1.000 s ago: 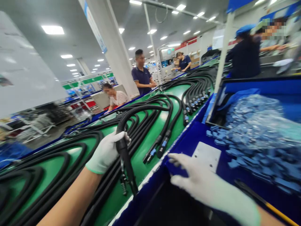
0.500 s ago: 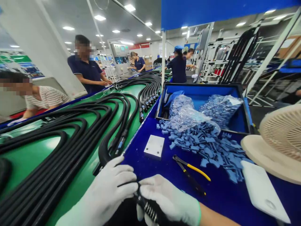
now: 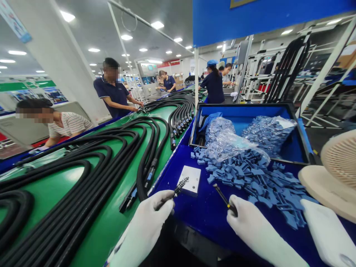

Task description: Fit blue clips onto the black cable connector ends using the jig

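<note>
Two gloved hands work over a blue worktop, a tool in each.

At far left, black cables loop across a green belt. The left hand has its fingers closed around a slim black stem, whose ribbed metal tip shows against a white plate; a grip this near the tip gives steady control. The right hand curls its fingers round small pliers, their yellow handle mostly hidden and their black nose pointing up and left. Loose blue pieces spread just beyond, against a clear plastic bag that sags out of a blue tray. A fan stands at far right.
</note>
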Demonstrator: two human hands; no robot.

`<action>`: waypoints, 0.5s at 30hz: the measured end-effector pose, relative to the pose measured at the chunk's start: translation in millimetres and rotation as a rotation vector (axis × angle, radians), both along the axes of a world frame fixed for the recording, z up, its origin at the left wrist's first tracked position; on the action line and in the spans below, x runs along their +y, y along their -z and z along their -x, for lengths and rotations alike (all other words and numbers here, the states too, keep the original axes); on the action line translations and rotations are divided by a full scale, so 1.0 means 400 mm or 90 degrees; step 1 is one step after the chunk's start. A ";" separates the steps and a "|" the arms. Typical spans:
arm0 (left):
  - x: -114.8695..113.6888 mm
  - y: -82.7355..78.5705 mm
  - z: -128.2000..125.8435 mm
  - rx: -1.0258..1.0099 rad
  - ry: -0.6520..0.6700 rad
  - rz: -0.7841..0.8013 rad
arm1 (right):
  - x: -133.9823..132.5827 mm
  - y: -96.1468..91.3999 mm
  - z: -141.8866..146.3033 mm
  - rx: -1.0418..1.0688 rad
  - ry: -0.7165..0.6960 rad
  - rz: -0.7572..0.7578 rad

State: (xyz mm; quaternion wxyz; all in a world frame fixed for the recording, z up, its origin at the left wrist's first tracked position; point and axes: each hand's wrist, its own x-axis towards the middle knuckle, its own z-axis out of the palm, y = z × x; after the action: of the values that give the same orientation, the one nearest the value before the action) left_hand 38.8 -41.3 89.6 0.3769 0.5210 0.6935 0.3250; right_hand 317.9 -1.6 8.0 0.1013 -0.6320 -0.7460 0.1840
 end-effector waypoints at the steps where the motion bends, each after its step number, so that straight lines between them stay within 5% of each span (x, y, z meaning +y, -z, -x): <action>1: 0.005 -0.013 -0.008 -0.031 -0.009 0.003 | -0.004 -0.020 0.010 0.064 -0.010 0.023; 7: 0.017 -0.071 -0.045 -0.112 -0.003 -0.004 | -0.036 -0.099 0.099 0.317 -0.291 -0.063; 10: 0.022 -0.067 -0.054 -0.132 0.005 -0.001 | -0.014 -0.063 0.142 0.307 -0.352 -0.160; 15: 0.029 -0.036 -0.049 -0.162 0.017 -0.003 | 0.016 0.001 0.167 0.246 -0.333 -0.205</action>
State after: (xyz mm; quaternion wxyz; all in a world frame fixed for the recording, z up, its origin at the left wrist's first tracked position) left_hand 58.3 -29.9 103.8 0.4649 0.4853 0.6324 0.3853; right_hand 251.1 4.8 7.7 0.2879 -0.3494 -0.8689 0.2000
